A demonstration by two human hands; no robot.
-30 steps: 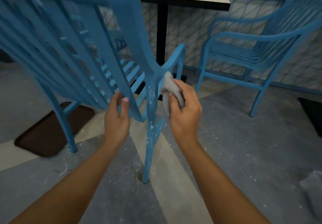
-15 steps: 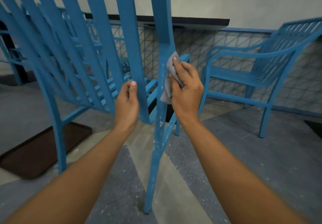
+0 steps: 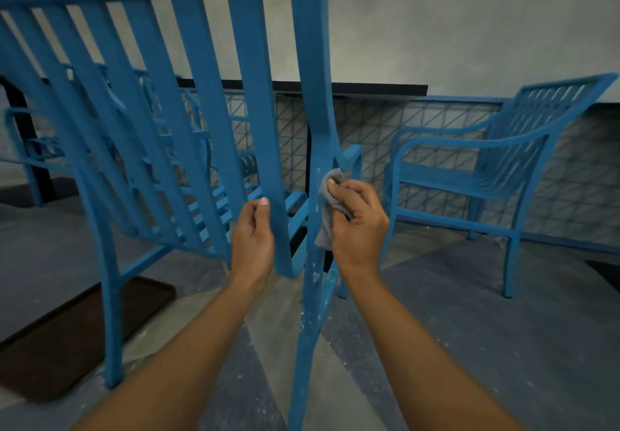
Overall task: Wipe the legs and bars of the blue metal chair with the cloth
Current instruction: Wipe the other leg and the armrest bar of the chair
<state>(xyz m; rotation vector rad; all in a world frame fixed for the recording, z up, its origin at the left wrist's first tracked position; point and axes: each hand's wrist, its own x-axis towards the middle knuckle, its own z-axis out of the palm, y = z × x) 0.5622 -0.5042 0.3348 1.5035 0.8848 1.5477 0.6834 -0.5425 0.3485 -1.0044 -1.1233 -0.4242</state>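
The blue metal chair [image 3: 208, 101] fills the left and middle of the head view, seen from behind, its slatted back towards me. Its right rear leg [image 3: 310, 313] runs down the centre and is flecked with white specks. My left hand [image 3: 253, 239] grips the lower end of the rightmost back slat. My right hand [image 3: 357, 226] holds a small grey cloth [image 3: 330, 195] pressed against the right side of that rear leg, just below the armrest joint. Part of the cloth hangs below my fingers.
A second blue chair [image 3: 496, 168] stands to the right against a wire-mesh barrier [image 3: 419, 135]. A dark table top [image 3: 369, 90] sits behind. A brown mat [image 3: 67, 336] lies on the grey floor at lower left, under the left rear leg [image 3: 112, 313].
The view has pulled back and tipped, showing the chair's top rail. My right hand with the cloth has slid lower on the rear leg. My left hand keeps its hold on the slat.
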